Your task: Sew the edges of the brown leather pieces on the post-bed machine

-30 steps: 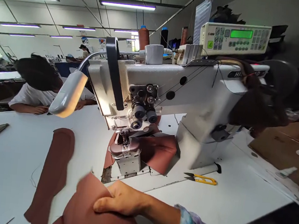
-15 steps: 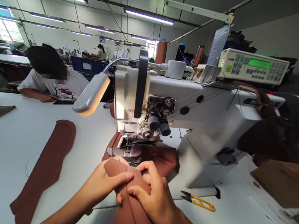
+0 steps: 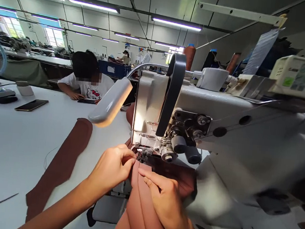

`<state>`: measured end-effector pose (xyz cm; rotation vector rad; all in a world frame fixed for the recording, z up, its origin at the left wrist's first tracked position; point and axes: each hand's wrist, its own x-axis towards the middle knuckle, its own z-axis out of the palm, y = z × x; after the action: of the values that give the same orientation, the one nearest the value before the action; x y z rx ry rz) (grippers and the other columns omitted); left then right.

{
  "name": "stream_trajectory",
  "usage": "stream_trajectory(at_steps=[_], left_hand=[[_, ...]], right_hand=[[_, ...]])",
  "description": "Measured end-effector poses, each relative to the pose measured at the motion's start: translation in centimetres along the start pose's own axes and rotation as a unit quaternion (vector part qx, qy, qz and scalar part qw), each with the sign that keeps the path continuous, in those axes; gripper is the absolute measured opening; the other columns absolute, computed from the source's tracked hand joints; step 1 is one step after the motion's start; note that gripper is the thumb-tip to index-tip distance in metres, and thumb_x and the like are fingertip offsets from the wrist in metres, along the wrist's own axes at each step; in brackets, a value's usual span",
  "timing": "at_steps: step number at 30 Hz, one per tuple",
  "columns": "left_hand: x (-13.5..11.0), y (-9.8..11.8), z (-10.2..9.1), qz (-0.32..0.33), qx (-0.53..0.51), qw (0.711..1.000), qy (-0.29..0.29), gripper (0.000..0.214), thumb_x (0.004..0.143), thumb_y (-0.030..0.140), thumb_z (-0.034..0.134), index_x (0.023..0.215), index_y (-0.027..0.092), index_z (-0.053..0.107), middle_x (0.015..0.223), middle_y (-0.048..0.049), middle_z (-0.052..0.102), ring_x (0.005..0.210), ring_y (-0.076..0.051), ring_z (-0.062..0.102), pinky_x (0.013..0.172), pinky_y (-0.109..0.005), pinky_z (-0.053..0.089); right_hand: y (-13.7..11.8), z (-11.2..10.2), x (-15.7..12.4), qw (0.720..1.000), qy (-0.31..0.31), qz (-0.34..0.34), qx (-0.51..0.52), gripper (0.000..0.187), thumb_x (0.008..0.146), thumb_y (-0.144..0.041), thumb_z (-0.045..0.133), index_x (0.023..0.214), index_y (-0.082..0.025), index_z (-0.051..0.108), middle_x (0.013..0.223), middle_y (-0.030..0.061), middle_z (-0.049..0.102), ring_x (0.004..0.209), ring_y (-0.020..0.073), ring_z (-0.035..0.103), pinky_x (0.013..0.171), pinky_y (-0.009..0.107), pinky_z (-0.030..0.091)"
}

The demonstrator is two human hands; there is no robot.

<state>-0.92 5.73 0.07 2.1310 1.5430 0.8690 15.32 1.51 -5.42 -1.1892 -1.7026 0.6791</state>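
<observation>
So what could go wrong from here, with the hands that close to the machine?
The left hand has its fingertips right beside the presser foot, so a finger might get pinched or pricked if the sewing machine runs. The reddish-brown panel extends below the frame, so its weight could pull the edge askew. The right hand rests on it close to the foot, and uneven pressure might skew it.

Sewing workshop, sewing machine (image 3: 215, 105), thread spools (image 3: 189, 57)

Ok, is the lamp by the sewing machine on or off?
On. The underside of the lamp glows warm yellow, and the near end of the sewing machine is brightly lit beside it.
</observation>
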Motion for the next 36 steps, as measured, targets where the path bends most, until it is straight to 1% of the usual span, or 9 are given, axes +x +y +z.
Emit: stream_trajectory(at_steps=[4,8,11,15,18,22,26,32,36], left_hand=[[0.6,-0.1,-0.3,0.002,0.021,1.0,0.0,0.017,0.069,0.018,0.052,0.063,0.02,0.068,0.069,0.0005,0.062,0.056,-0.012,0.054,0.055,-0.023,0.04],[0.9,-0.2,0.0,0.011,0.027,1.0,0.002,0.018,0.069,0.016,0.054,0.054,0.019,0.064,0.064,0.0015,0.059,0.05,-0.01,0.049,0.05,-0.021,0.037],[1.1,-0.4,0.1,0.019,0.028,0.999,0.003,0.018,0.068,0.015,0.054,0.053,0.019,0.063,0.061,0.0019,0.057,0.049,-0.01,0.047,0.049,-0.021,0.036],[1.1,-0.6,0.2,0.029,0.032,0.999,0.004,0.019,0.068,0.014,0.053,0.053,0.019,0.062,0.057,0.0023,0.053,0.048,-0.01,0.045,0.05,-0.021,0.036],[1.1,-0.6,0.3,0.035,0.039,0.999,0.008,0.02,0.069,0.016,0.053,0.05,0.019,0.059,0.053,0.0031,0.048,0.046,-0.009,0.042,0.049,-0.02,0.035],[1.0,-0.7,0.6,0.04,0.05,0.998,0.02,0.022,0.069,0.013,0.053,0.047,0.017,0.054,0.052,0.0039,0.043,0.045,-0.008,0.038,0.048,-0.019,0.032],[1.3,-0.7,0.9,0.042,0.059,0.997,0.03,0.022,0.069,0.009,0.052,0.048,0.016,0.052,0.054,0.0039,0.044,0.047,-0.008,0.04,0.048,-0.019,0.03],[1.3,-0.5,0.8,0.048,0.062,0.997,0.028,0.025,0.068,0.008,0.052,0.046,0.016,0.047,0.054,0.0047,0.042,0.046,-0.008,0.038,0.048,-0.02,0.028],[0.9,-0.5,0.6,0.054,0.059,0.997,0.024,0.024,0.069,0.008,0.051,0.047,0.017,0.05,0.053,0.0053,0.041,0.045,-0.008,0.035,0.047,-0.019,0.027]], right_hand=[[-0.2,-0.6,0.3,0.999,-0.031,0.041,0.017,0.029,0.083,-0.016,0.048,0.104,-0.026,0.067,0.104,-0.0016,0.066,0.097,0.0152,0.063,0.088,0.025,0.051],[-0.1,-0.7,0.4,0.998,-0.029,0.053,0.017,0.029,0.083,-0.017,0.05,0.103,-0.029,0.066,0.103,-0.0045,0.067,0.096,0.0131,0.064,0.088,0.022,0.051],[-0.1,-0.7,0.4,0.997,-0.034,0.06,0.017,0.028,0.084,-0.018,0.05,0.104,-0.03,0.066,0.105,-0.0051,0.066,0.1,0.0126,0.062,0.091,0.022,0.049],[0.0,-0.8,0.7,0.996,-0.039,0.071,0.034,0.027,0.084,-0.019,0.051,0.103,-0.03,0.066,0.105,-0.0051,0.066,0.102,0.0133,0.061,0.094,0.026,0.048],[0.0,-1.1,0.9,0.997,-0.043,0.062,0.032,0.027,0.083,-0.018,0.051,0.102,-0.031,0.066,0.104,-0.005,0.066,0.101,0.0147,0.062,0.095,0.03,0.048],[0.0,-1.5,1.2,0.997,-0.051,0.05,0.024,0.028,0.084,-0.017,0.051,0.101,-0.031,0.067,0.103,-0.0071,0.066,0.101,0.012,0.062,0.095,0.024,0.047],[0.0,-1.4,1.3,0.998,-0.032,0.045,0.018,0.027,0.083,-0.017,0.052,0.101,-0.03,0.067,0.103,-0.008,0.067,0.1,0.0098,0.062,0.094,0.019,0.047],[0.2,-1.1,1.1,0.999,-0.02,0.033,0.025,0.027,0.083,-0.017,0.052,0.101,-0.032,0.067,0.103,-0.0094,0.067,0.101,0.0092,0.061,0.094,0.018,0.046],[0.0,-1.3,1.1,0.999,-0.029,0.035,0.004,0.029,0.083,-0.016,0.052,0.101,-0.032,0.067,0.103,-0.0104,0.066,0.099,0.008,0.062,0.092,0.016,0.047]])
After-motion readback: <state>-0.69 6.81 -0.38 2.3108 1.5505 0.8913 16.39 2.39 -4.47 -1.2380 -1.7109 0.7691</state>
